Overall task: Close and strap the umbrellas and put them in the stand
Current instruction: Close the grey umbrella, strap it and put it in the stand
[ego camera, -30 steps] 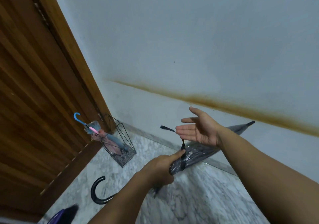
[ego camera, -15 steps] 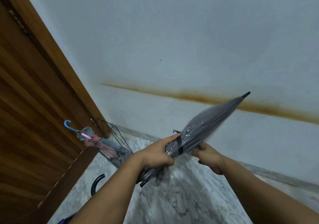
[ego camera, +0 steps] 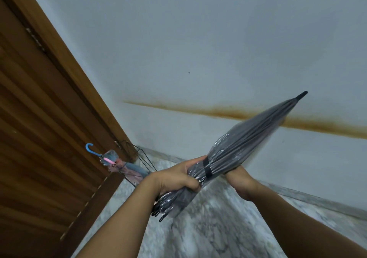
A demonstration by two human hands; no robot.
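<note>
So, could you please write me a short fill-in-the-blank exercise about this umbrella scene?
1. A black ____ is wrapped around the grey umbrella.
2. The left hand grips the umbrella just ____ the strap.
3. The wire stand holds an umbrella with a ____ hooked handle.

Missing words: strap; below; blue

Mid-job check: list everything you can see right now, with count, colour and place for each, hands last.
grey umbrella: 1, translucent grey with black tip, closed, held slanted in mid-frame, tip pointing up-right
strap: 1, black, wrapped round the grey umbrella's canopy
umbrella stand: 1, black wire, on the floor by the door
umbrellas in stand: appear to be 2, one blue-handled, one pink, leaning left
door: 1, brown wood, left
wall: white-grey with a rust-brown stain line
floor: grey-white marble
left hand: grips the canopy just below the strap
right hand: under the canopy beyond the strap, fingers hidden
</note>
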